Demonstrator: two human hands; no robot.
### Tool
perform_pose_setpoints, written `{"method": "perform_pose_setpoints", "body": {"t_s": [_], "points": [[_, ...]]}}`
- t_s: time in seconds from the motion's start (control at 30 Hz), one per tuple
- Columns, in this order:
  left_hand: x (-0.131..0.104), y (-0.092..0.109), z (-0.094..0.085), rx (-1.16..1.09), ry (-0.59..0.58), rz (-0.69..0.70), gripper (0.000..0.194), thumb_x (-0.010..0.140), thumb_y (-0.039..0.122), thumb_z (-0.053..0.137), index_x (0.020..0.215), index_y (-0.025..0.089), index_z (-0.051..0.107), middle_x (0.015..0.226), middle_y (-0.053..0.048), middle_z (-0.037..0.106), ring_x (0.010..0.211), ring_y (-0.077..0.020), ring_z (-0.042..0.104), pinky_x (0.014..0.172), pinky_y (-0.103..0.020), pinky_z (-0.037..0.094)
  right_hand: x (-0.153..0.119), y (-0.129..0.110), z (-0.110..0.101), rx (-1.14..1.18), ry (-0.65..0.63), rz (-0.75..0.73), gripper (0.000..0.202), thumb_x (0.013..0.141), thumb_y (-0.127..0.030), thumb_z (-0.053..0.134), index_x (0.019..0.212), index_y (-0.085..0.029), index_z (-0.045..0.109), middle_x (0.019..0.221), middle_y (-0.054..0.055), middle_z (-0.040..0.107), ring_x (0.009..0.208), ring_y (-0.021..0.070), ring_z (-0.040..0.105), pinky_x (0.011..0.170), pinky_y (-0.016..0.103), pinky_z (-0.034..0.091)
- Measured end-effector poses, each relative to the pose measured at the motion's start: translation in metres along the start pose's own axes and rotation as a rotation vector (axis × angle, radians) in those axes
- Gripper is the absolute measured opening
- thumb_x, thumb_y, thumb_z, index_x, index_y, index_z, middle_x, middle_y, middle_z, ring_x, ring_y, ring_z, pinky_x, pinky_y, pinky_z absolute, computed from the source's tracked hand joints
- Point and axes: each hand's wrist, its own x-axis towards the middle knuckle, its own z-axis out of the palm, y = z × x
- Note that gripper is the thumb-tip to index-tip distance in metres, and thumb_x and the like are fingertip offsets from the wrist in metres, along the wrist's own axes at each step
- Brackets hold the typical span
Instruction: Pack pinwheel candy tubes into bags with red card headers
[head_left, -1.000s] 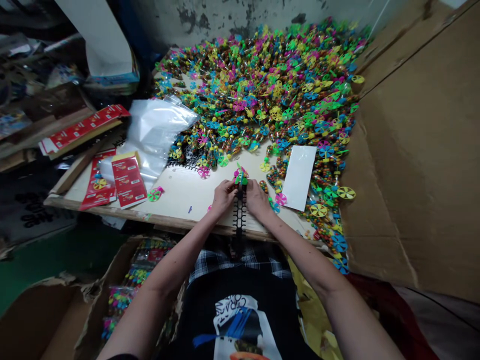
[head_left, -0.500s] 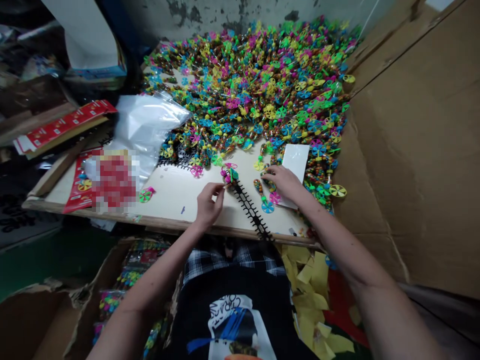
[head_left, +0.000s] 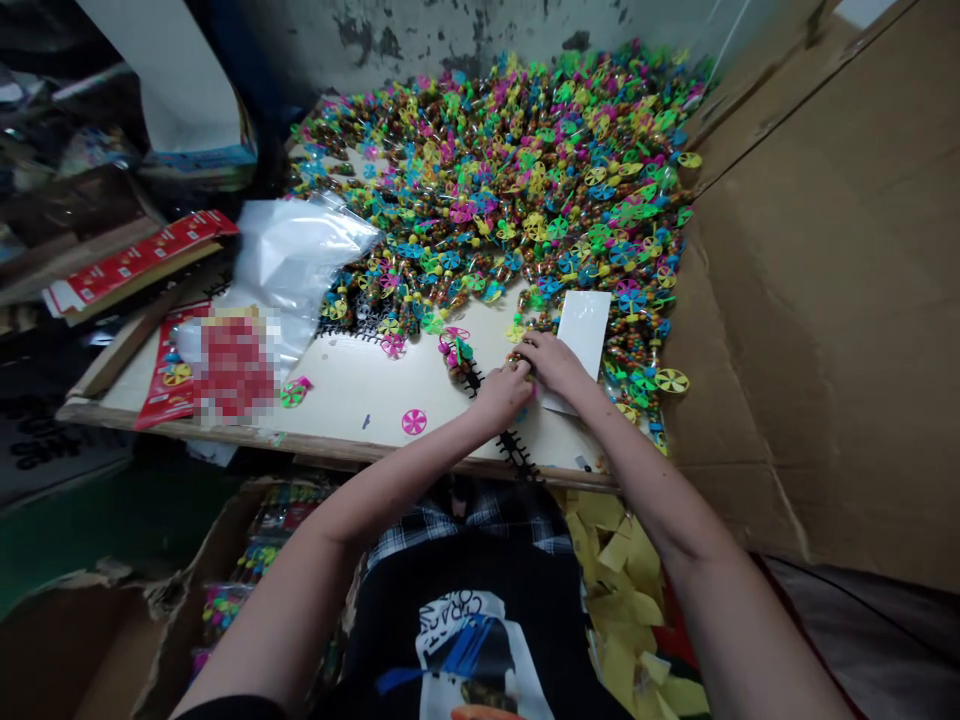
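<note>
My left hand [head_left: 506,396] and my right hand [head_left: 553,362] meet over the table, fingertips almost touching. Both are closed around small candy-filled tubes [head_left: 517,358], mostly covered by the fingers. Beneath my left forearm and hand runs a black toothed strip [head_left: 517,455]. At its far end lies a bundle of candy tubes with pink and green tops [head_left: 455,355]. A white card [head_left: 583,330] lies partly under my right hand and wrist. Left of my left hand, a loose pink fan wheel [head_left: 413,421] rests flat on the table.
A big heap of candy-filled fan toys [head_left: 510,190] covers the back of the table. Clear plastic bags [head_left: 274,250] and a red packet [head_left: 169,385] lie at left. Tall cardboard [head_left: 817,300] borders the right. Below stands an open carton [head_left: 180,590] of bagged toys.
My left hand has moved right, from beside the strip's far end to my right hand, covering toys there. The pink wheel now shows where it was. My right hand has shifted slightly left.
</note>
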Motion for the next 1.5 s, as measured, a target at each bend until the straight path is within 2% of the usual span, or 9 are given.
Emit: {"method": "perform_pose_setpoints", "body": {"t_s": [0.13,0.2,0.27,0.37,0.47,0.6,0.83,1.07,1.5], "points": [[-0.014,-0.016,-0.006,-0.158,0.223,0.151,0.025,0.088,0.006,0.040,0.104,0.013,0.058,0.116,-0.017,0.058,0.119,-0.0268,0.050,0.096,-0.043,0.041,-0.007,0.004,0.002,0.091,0.192,0.046,0.030,0.083,-0.010,0.047,0.108,-0.020,0.061,0.125,0.010,0.053,0.109,0.0244,0.049,0.091,0.038,0.041],[-0.031,-0.019,-0.011,-0.378,0.395,0.216,0.024,0.088,0.010,0.041,0.106,0.015,0.054,0.122,-0.016,0.057,0.124,-0.0241,0.047,0.102,-0.043,0.037,-0.013,0.001,0.002,0.169,0.325,0.074,0.029,0.083,-0.011,0.045,0.107,-0.018,0.060,0.124,0.012,0.052,0.115,0.0247,0.047,0.096,0.040,0.040],[-0.054,-0.018,-0.013,-0.667,0.586,0.178,0.019,0.089,0.018,0.041,0.105,0.017,0.053,0.120,-0.014,0.059,0.119,-0.0213,0.052,0.100,-0.039,0.039,-0.019,-0.007,0.004,0.258,0.420,0.083,0.025,0.085,-0.015,0.045,0.105,-0.015,0.059,0.119,0.014,0.053,0.115,0.0242,0.047,0.098,0.040,0.040],[-0.084,-0.015,-0.002,-1.106,0.851,-0.174,0.019,0.091,0.034,0.040,0.093,0.020,0.052,0.097,-0.010,0.065,0.095,-0.0188,0.063,0.086,-0.034,0.048,-0.025,-0.027,0.011,0.391,0.405,0.071,0.021,0.085,-0.025,0.048,0.102,-0.016,0.058,0.106,0.013,0.056,0.103,0.0230,0.054,0.091,0.039,0.045],[-0.094,-0.015,0.018,-1.461,0.986,-0.579,0.027,0.085,0.048,0.043,0.079,0.022,0.042,0.068,0.001,0.056,0.065,-0.0142,0.062,0.064,-0.028,0.051,-0.025,-0.048,0.021,0.472,0.277,0.085,0.021,0.083,-0.028,0.052,0.102,-0.018,0.055,0.098,0.009,0.059,0.094,0.0221,0.057,0.085,0.039,0.048],[-0.081,-0.019,0.035,-1.687,0.874,-0.806,0.036,0.072,0.051,0.058,0.072,0.022,0.037,0.053,0.009,0.043,0.042,-0.0074,0.048,0.043,-0.019,0.040,-0.021,-0.068,0.033,0.503,0.208,0.124,0.025,0.081,-0.022,0.052,0.106,-0.016,0.053,0.104,0.012,0.060,0.098,0.0225,0.057,0.090,0.038,0.046],[-0.067,-0.029,0.031,-1.730,0.558,-0.866,0.029,0.057,0.033,0.074,0.064,0.016,0.052,0.046,0.008,0.050,0.033,-0.0048,0.040,0.035,-0.018,0.028,-0.022,-0.082,0.035,0.523,0.176,0.132,0.026,0.079,-0.019,0.053,0.105,-0.018,0.054,0.100,0.009,0.062,0.093,0.0215,0.059,0.084,0.034,0.046],[-0.079,-0.042,0.024,-1.862,0.439,-0.783,0.036,0.045,0.033,0.081,0.058,0.016,0.052,0.045,0.007,0.050,0.034,-0.0038,0.040,0.036,-0.018,0.031,-0.023,-0.087,0.035,0.596,0.125,0.135,0.028,0.080,-0.019,0.047,0.109,-0.019,0.047,0.090,0.005,0.064,0.080,0.0210,0.061,0.074,0.033,0.047],[-0.083,-0.045,0.028,-1.740,0.343,-0.679,0.030,0.048,0.032,0.075,0.054,0.016,0.051,0.040,0.006,0.048,0.034,-0.0052,0.039,0.037,-0.019,0.026,-0.021,-0.091,0.044,0.654,0.142,0.027,0.031,0.080,-0.011,0.040,0.108,-0.017,0.054,0.108,0.011,0.058,0.105,0.0204,0.053,0.095,0.038,0.042]]}}
